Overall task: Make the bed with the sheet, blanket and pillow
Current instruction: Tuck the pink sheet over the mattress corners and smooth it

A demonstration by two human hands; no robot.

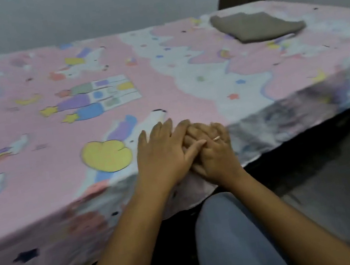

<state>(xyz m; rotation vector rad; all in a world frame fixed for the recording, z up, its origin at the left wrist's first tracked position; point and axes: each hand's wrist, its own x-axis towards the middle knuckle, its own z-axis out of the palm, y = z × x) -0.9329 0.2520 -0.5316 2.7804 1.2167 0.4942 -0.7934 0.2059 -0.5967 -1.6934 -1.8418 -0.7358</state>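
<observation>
Beyond knee (229, 235), left hand (164, 157) and right hand (217, 157) are pressing limp sheet (160, 83), fingers released (grip hem).

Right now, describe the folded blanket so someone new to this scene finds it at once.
Start at the big pink cartoon-print sheet that fills most of the view. Follow it to its far right end. The blanket lies there folded flat, the only plain grey-brown thing on the colourful print.
</observation>
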